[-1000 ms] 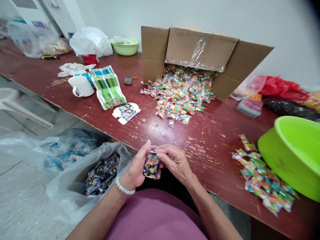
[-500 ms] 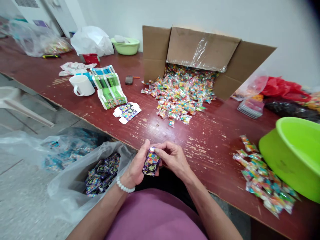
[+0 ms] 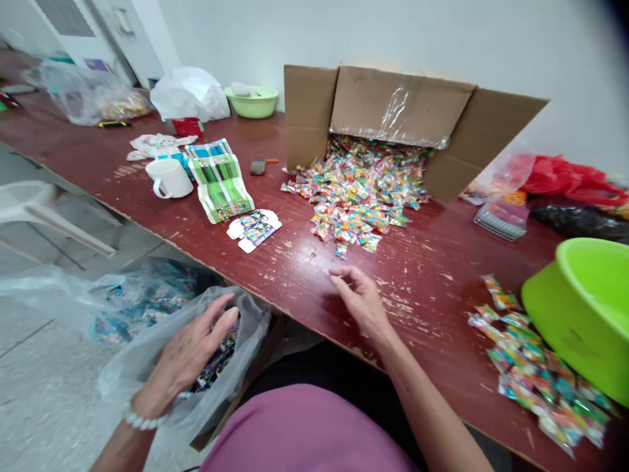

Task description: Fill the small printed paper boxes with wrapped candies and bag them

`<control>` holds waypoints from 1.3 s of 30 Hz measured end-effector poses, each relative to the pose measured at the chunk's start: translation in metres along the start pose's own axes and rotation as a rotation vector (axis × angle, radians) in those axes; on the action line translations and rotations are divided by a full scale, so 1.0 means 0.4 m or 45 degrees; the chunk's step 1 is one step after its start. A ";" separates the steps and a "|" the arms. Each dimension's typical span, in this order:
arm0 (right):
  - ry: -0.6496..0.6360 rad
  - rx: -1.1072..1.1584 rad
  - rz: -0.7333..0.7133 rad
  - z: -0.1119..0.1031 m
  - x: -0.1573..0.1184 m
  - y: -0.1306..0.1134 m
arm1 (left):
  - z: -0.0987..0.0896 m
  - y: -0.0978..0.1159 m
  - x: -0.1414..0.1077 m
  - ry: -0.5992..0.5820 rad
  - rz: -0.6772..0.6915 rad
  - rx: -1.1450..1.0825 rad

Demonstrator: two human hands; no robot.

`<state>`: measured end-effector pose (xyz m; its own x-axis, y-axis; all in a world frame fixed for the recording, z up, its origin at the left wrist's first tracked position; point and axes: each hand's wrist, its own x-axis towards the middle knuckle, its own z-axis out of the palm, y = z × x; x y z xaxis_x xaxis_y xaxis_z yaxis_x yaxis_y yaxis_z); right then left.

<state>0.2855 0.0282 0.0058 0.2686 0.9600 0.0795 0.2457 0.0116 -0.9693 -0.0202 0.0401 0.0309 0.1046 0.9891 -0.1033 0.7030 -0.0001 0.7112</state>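
My left hand (image 3: 194,344), with a white bead bracelet on the wrist, is over the clear plastic bag (image 3: 122,377) beside the table. Its fingers are stretched out, and no box shows in it. Small purple printed boxes (image 3: 216,367) lie in the bag, partly hidden by this hand. My right hand (image 3: 362,298) hovers at the table's front part with loosely curled fingers, thumb and forefinger close to each other and nothing visible between them. Ahead of it lie wrapped candies (image 3: 363,196) in a heap. To its left are flat, unfolded purple cartons (image 3: 255,229).
An open cardboard box (image 3: 393,105) spills the candies onto the red table (image 3: 295,282). Green flat cartons (image 3: 223,187) and a white mug (image 3: 170,178) stand left. A green basin (image 3: 565,314) and more candies (image 3: 535,367) are right. A white stool (image 3: 34,203) stands by the table.
My left hand has moved left and down to the bag, and the small purple box is no longer in my hands. My right hand has moved right and forward over the table.
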 end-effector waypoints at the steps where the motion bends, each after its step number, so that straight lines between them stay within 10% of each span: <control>1: 0.085 -0.043 0.000 -0.009 0.017 0.020 | -0.020 -0.016 0.015 0.028 0.008 0.134; 6: 0.190 -0.395 -0.164 -0.013 0.041 0.089 | 0.001 0.021 0.198 0.245 0.245 0.461; 14: 0.169 -0.438 -0.240 -0.016 0.033 0.104 | 0.052 0.062 0.444 0.284 -0.096 0.364; 22: 0.136 0.003 0.090 -0.006 0.038 0.074 | 0.102 0.101 0.269 0.171 -0.080 -0.372; 27: -0.032 0.616 0.252 0.035 -0.005 -0.020 | 0.140 0.153 0.077 -0.533 -0.059 -1.001; 33: -0.320 0.671 0.187 0.041 -0.071 -0.085 | 0.145 0.188 0.014 -1.398 -0.070 -1.327; 39: -0.488 0.752 0.225 0.025 -0.108 -0.133 | 0.191 0.193 -0.009 -1.344 -0.048 -1.486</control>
<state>0.2513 -0.0110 0.0517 -0.1139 0.9909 -0.0718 -0.3445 -0.1072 -0.9327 0.0874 0.0252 0.0329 0.8754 0.4412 -0.1976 -0.1408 0.6238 0.7688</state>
